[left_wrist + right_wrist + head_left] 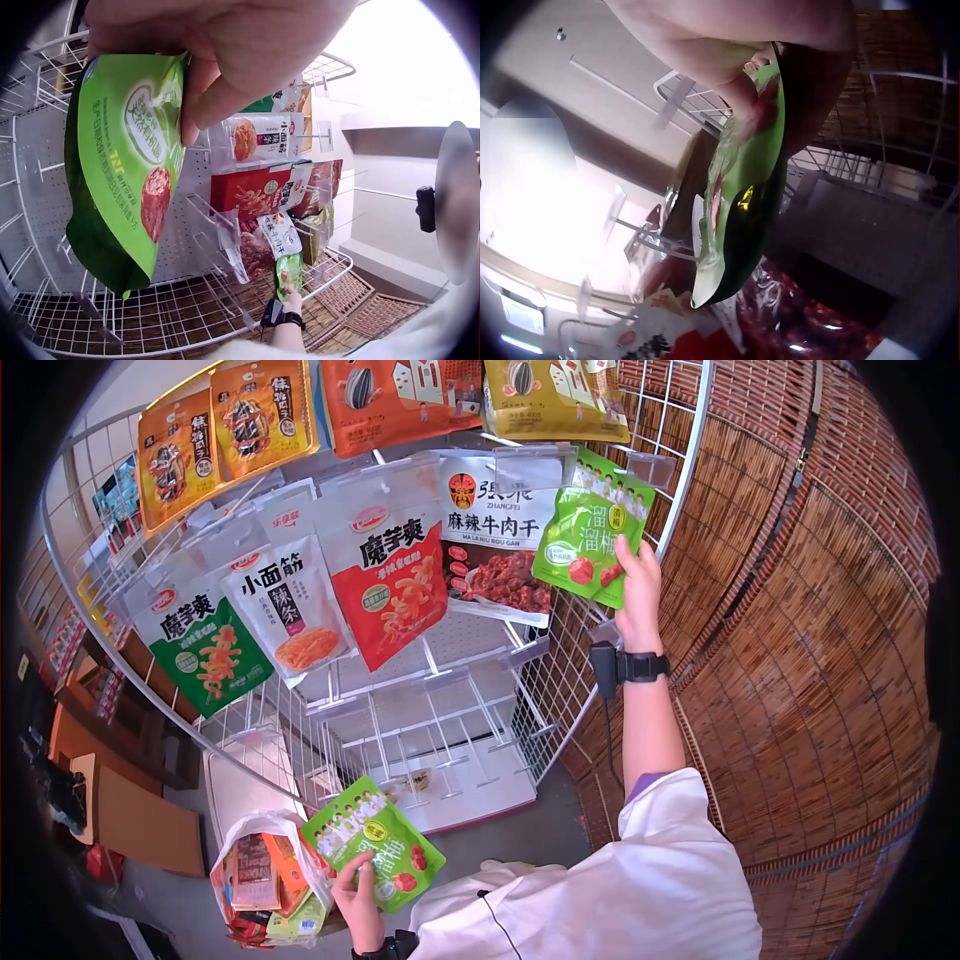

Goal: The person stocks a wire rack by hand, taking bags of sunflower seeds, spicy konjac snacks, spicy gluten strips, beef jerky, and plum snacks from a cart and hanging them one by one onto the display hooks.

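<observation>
My right hand [640, 582] grips a green snack pouch [588, 525] by its lower right edge, up at the right end of the wire rack. The pouch's top overlaps a hook with a clear tag holder [650, 468]. Low in front of my body, my left hand [358, 900] pinches a second green pouch [378, 842] of the same design between thumb and fingers. In the left wrist view this pouch [124, 150] hangs below the hand, its back print showing. The right wrist view shows the raised pouch [750, 165] edge-on, with the fingers partly hidden.
Beside the raised pouch hangs a beef jerky bag [495, 540]. Further left are a red pouch [390, 575], a white pouch [290, 610] and a green one [205, 650]. Bare hooks [440, 680] stick out below. A plastic bag [228, 860] of snacks stands at lower left; woven screens [800, 640] flank the right.
</observation>
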The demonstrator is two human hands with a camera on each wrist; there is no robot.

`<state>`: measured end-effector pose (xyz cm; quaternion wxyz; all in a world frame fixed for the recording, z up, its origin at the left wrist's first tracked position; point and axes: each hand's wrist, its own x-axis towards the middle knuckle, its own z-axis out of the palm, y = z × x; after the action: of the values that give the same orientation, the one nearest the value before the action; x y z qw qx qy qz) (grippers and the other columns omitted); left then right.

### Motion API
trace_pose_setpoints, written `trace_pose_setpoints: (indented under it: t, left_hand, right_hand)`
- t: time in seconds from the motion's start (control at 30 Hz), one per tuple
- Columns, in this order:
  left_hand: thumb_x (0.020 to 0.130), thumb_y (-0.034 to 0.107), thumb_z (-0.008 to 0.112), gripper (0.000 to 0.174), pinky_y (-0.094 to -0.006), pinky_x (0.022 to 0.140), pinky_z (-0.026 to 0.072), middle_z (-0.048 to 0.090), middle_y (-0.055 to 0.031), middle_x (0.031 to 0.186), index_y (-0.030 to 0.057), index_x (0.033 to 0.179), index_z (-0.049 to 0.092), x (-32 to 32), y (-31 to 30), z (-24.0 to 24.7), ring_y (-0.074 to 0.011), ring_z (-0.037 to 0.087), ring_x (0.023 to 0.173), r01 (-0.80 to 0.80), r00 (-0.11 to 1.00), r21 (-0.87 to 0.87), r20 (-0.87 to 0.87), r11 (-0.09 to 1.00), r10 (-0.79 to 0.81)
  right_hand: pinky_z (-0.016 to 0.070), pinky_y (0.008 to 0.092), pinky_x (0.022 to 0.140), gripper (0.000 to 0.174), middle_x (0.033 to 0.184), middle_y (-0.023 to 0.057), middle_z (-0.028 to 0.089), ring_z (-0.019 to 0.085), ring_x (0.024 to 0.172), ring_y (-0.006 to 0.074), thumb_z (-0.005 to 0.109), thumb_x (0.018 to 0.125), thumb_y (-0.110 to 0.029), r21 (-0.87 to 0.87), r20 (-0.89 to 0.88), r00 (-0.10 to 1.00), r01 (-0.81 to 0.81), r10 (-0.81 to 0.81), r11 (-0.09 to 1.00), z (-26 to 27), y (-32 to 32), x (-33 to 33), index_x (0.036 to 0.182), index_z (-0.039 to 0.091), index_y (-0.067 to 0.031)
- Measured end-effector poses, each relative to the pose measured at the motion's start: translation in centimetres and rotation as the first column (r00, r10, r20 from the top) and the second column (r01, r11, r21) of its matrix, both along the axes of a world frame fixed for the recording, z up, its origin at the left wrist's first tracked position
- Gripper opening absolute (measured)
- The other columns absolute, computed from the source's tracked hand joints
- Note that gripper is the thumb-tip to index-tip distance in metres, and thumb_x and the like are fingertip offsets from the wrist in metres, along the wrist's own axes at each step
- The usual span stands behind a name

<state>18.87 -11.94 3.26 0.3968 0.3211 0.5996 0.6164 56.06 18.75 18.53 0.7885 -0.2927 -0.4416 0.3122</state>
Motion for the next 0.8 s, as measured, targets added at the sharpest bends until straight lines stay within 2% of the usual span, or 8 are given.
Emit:
trace_pose_setpoints:
  t: [0.07, 0.1, 0.17, 0.2, 0.3, 0.53, 0.6, 0.8]
  left_hand:
    - [0.087, 0.005, 0.054, 0.018, -0.0208, 0.075, 0.0395, 0.062, -0.0046, 0.093, -0.0042, 0.099, 0.063, 0.1, -0.2, 0.1, -0.0081, 0.052, 0.082, -0.002, 1.0, 0.001, -0.009, 1.0, 0.002]
    - [0.087, 0.005, 0.054, 0.018, -0.0214, 0.077, 0.0397, 0.062, -0.005, 0.094, -0.0042, 0.099, 0.063, 0.2, -0.3, 0.0, -0.0089, 0.053, 0.084, -0.004, 1.0, -0.007, -0.013, 1.0, 0.004]
    - [0.087, 0.005, 0.054, 0.018, -0.0221, 0.078, 0.04, 0.063, -0.0055, 0.094, -0.0042, 0.099, 0.063, 0.1, -0.4, -0.2, -0.0097, 0.054, 0.085, -0.008, 1.0, -0.013, -0.02, 1.0, 0.008]
    - [0.087, 0.005, 0.055, 0.018, -0.0224, 0.079, 0.0399, 0.063, -0.0058, 0.095, -0.0042, 0.099, 0.063, 0.0, -0.5, -0.4, -0.01, 0.054, 0.086, -0.009, 1.0, -0.009, -0.028, 1.0, 0.009]
    - [0.086, 0.005, 0.055, 0.018, -0.0229, 0.08, 0.0397, 0.063, -0.0063, 0.095, -0.0041, 0.099, 0.063, 0.3, -0.7, -0.3, -0.0107, 0.054, 0.088, -0.013, 0.999, -0.007, -0.035, 1.0, 0.013]
    - [0.086, 0.005, 0.055, 0.017, -0.0232, 0.082, 0.0394, 0.063, -0.0066, 0.095, -0.0039, 0.098, 0.064, 0.3, -1.1, -0.3, -0.0112, 0.054, 0.088, 0.011, 1.0, -0.03, 0.029, 0.999, -0.01]
    - [0.086, 0.005, 0.055, 0.017, -0.0233, 0.082, 0.0395, 0.063, -0.0065, 0.095, -0.0036, 0.098, 0.064, 0.4, -1.1, -0.3, -0.0111, 0.054, 0.088, 0.018, 1.0, -0.028, 0.02, 0.999, -0.017]
    - [0.085, 0.005, 0.056, 0.016, -0.0233, 0.081, 0.04, 0.063, -0.0063, 0.094, -0.0021, 0.098, 0.065, 0.9, -1.1, -0.3, -0.0111, 0.054, 0.087, 0.072, 0.997, -0.047, -0.01, 0.996, -0.073]
  right_hand:
    - [0.0451, 0.0274, 0.078, 0.023, 0.099, 0.0069, 0.061, 0.058, 0.087, 0.0126, 0.056, 0.089, -0.013, -0.011, -0.032, 0.999, -0.016, 0.015, 1.0, -0.4, 0.9, 0.3, 0.106, 0.054, 0.0012]
    - [0.0454, 0.0285, 0.076, 0.022, 0.096, 0.0079, 0.062, 0.058, 0.085, 0.0134, 0.056, 0.088, -0.013, 0.033, 0.106, 0.981, 0.159, -0.162, 0.987, -0.6, 2.3, 0.8, 0.104, 0.054, 0.0014]
    - [0.0464, 0.0345, 0.071, 0.021, 0.089, 0.0153, 0.063, 0.061, 0.08, 0.022, 0.059, 0.085, -0.016, 0.131, 0.339, 0.807, 0.468, -0.483, 0.874, -0.5, 3.8, 1.2, 0.096, 0.053, 0.0017]
    - [0.0464, 0.0345, 0.071, 0.021, 0.089, 0.0153, 0.063, 0.061, 0.08, 0.022, 0.059, 0.085, -0.016, 0.13, 0.337, 0.809, 0.466, -0.481, 0.875, -0.4, 3.8, 1.0, 0.096, 0.053, 0.0017]
    - [0.0459, 0.0413, 0.07, 0.025, 0.087, 0.0213, 0.062, 0.061, 0.081, 0.0354, 0.06, 0.083, -0.02, 0.169, 0.522, 0.523, 0.711, -0.674, 0.683, 0.1, 3.6, 0.3, 0.095, 0.051, -0.0003]
    - [0.0456, 0.0437, 0.065, 0.025, 0.083, 0.0199, 0.063, 0.062, 0.068, 0.0354, 0.059, 0.085, -0.022, 0.154, 0.577, 0.456, 0.754, -0.677, 0.639, 0.7, 2.9, -0.5, 0.095, 0.05, -0.0004]
    - [0.0456, 0.0436, 0.067, 0.025, 0.085, 0.0216, 0.063, 0.062, 0.074, 0.0371, 0.058, 0.085, -0.021, 0.075, 0.563, 0.552, 0.707, -0.615, 0.704, 0.9, 2.7, -0.7, 0.097, 0.05, 0.0]
    - [0.0454, 0.0447, 0.073, 0.027, 0.089, 0.0239, 0.062, 0.058, 0.086, 0.0412, 0.058, 0.084, -0.019, 0.184, 0.619, 0.535, 0.614, -0.576, 0.768, -0.3, 5.3, 0.8, 0.102, 0.052, 0.0007]
